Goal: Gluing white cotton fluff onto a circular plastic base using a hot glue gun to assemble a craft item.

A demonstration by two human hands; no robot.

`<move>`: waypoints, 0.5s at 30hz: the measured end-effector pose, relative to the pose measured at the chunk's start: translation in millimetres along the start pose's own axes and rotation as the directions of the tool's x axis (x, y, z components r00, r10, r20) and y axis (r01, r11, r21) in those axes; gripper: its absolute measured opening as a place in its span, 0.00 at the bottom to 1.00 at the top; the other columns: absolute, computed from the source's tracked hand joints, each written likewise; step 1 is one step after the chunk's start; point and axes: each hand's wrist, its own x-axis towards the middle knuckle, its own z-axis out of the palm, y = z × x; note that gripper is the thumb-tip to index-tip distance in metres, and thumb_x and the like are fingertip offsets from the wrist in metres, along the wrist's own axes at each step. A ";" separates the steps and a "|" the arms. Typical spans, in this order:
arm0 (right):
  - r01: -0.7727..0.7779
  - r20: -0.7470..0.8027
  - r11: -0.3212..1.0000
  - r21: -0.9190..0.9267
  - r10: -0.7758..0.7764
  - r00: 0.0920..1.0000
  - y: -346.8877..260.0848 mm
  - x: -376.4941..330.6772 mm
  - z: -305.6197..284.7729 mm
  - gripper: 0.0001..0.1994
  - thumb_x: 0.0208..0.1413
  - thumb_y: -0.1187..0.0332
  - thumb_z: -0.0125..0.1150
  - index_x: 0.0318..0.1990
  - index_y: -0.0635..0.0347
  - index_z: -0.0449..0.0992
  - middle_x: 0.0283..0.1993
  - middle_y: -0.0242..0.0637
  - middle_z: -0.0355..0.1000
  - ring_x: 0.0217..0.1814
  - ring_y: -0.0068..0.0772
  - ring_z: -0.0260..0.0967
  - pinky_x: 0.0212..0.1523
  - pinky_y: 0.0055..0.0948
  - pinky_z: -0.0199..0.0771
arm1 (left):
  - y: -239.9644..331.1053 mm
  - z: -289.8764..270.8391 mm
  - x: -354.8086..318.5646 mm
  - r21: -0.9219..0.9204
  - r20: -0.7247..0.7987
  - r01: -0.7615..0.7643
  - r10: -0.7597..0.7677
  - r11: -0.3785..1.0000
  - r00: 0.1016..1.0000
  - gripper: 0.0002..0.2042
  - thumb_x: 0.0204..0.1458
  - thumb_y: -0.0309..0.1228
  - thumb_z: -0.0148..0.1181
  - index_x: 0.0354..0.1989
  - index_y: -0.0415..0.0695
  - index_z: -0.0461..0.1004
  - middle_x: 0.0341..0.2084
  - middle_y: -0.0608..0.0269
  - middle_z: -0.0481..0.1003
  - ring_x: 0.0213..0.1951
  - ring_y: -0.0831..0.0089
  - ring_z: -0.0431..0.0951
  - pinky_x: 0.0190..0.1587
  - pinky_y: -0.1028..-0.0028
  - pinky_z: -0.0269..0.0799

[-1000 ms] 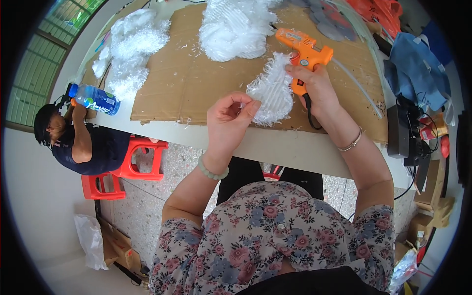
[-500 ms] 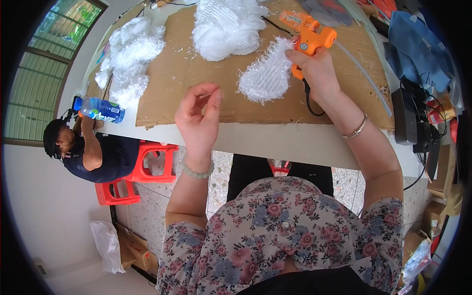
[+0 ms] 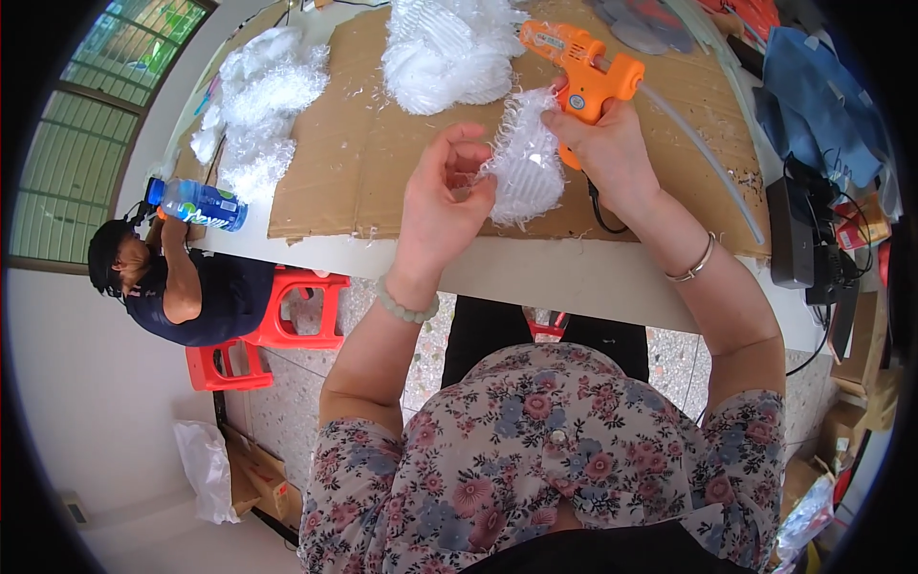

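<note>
In the upper middle of the frame, a bit to the right, the right hand point(image 3: 612, 158) is closed around the handle of an orange hot glue gun point(image 3: 585, 81). The gun's front end is turned toward the upper left, a long translucent glue stick point(image 3: 703, 143) curves out of its back toward the right, and a black cord point(image 3: 601, 210) hangs from the bottom of the handle.

Just left of this hand, near the centre of the frame, is a fringed piece of white fabric point(image 3: 529, 177). It is narrower at the top and rounded at the bottom, with fine ribbed rows across it, loose shiny threads around its border and a bright glint in its upper part. The right thumb lies at its upper right edge; whether it also pinches the fabric, I cannot tell.

The left hand point(image 3: 445, 196) is at the left edge of the piece, with its fingers half bent and a gap between thumb and index finger. The thumb tip meets the fringe, but I cannot tell if it grips it.

Under them a brown cardboard sheet point(image 3: 344, 172) covers the table. At the top centre lies a heap of white ribbed fabric point(image 3: 445, 57), and at the upper left a fluffy white pile point(image 3: 273, 96).
</note>
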 end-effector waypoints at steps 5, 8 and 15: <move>-0.036 -0.019 0.998 -0.046 0.035 0.999 2.8 2.4 -5.3 0.13 0.48 0.78 0.61 0.41 0.60 0.68 0.32 0.28 0.67 0.31 0.16 0.63 0.31 0.19 0.65 | 8.1 1.0 5.5 -0.325 -0.015 0.116 -0.128 0.938 0.992 0.20 0.47 0.16 0.55 0.50 0.40 0.65 0.33 0.65 0.72 0.33 0.81 0.72 0.36 0.81 0.70; -0.058 -0.011 0.998 -0.037 0.057 0.998 1.9 0.4 -3.7 0.12 0.48 0.78 0.60 0.41 0.60 0.68 0.32 0.28 0.67 0.32 0.16 0.64 0.31 0.19 0.65 | -2.2 5.2 5.2 -0.213 0.000 0.112 -0.114 0.971 0.993 0.19 0.47 0.15 0.55 0.50 0.40 0.66 0.29 0.66 0.72 0.31 0.83 0.71 0.34 0.83 0.68; -0.031 0.020 0.995 0.090 0.029 0.999 6.1 4.5 2.3 0.10 0.53 0.76 0.57 0.43 0.61 0.69 0.39 0.32 0.70 0.38 0.22 0.69 0.36 0.23 0.73 | -6.0 -7.8 5.4 -0.304 -0.038 0.196 -0.217 0.932 0.975 0.17 0.48 0.15 0.53 0.48 0.40 0.67 0.25 0.69 0.70 0.27 0.87 0.68 0.29 0.86 0.64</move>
